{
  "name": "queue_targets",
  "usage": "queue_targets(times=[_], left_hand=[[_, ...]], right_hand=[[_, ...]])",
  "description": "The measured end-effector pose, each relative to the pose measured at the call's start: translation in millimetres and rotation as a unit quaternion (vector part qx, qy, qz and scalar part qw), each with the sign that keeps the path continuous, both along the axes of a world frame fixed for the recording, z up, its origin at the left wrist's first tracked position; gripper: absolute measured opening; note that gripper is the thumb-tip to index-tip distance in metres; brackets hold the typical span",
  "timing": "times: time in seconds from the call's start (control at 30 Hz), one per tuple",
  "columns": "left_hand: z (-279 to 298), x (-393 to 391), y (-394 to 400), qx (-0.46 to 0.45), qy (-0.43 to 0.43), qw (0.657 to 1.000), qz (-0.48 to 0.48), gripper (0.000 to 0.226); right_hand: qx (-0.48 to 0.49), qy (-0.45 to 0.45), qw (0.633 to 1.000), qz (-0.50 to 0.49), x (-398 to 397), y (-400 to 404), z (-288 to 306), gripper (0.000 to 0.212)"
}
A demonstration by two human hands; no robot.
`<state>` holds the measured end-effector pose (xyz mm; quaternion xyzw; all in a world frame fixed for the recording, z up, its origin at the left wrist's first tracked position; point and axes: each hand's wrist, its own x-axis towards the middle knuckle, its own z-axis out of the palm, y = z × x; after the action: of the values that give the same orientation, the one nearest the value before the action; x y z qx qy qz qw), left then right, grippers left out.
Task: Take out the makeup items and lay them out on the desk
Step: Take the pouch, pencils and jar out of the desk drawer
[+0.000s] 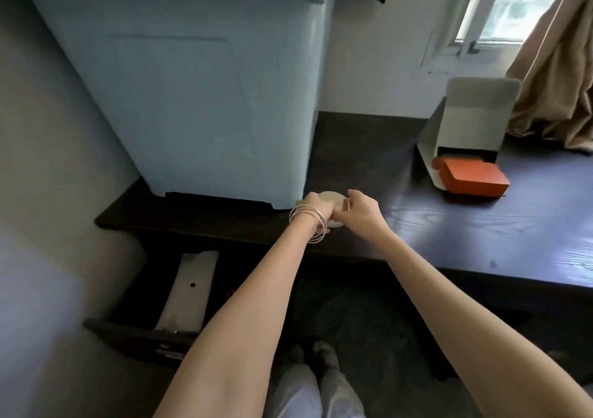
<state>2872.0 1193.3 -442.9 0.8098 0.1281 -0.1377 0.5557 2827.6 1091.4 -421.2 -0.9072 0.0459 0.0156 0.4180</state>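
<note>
A small round white compact (332,199) is held just above the dark desk (449,225), near its front edge. My left hand (313,207), with thin bangles on the wrist, grips it from the left. My right hand (359,209) pinches it from the right with curled fingers. Much of the compact is hidden by both hands. An orange box (471,178) lies on the desk to the right, in front of an open white carton (471,116).
A large light-blue plastic bin (192,97) stands on the desk's left part, just behind my hands. A beige curtain (558,74) hangs at the far right by the window. Below the desk at left, an open dark drawer (144,324) holds a white flat item.
</note>
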Motion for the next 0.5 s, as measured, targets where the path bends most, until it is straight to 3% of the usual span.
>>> queue_targets(times=[0.17,0.27,0.37,0.43,0.5], left_hand=[[-25,65,-17,0.041,-0.001,0.999,-0.029,0.046],[-42,88,-20,0.001,0.021,0.999,-0.046,0.042],[-34,76,-12,-0.053,0.024,0.998,-0.036,0.046],[-25,54,-2,-0.082,0.017,0.996,-0.034,0.058],[-17,25,19,-0.096,-0.023,0.994,-0.044,0.05]], right_hand=[[-0.006,0.003,0.999,-0.037,55,-20,-26,0.068],[-0.033,0.003,0.999,-0.037,74,-21,-35,0.063],[-0.047,0.003,0.999,-0.027,81,-17,-37,0.072],[-0.067,-0.013,0.997,-0.031,73,-11,-38,0.067],[-0.081,-0.078,0.993,-0.045,54,3,-37,0.054]])
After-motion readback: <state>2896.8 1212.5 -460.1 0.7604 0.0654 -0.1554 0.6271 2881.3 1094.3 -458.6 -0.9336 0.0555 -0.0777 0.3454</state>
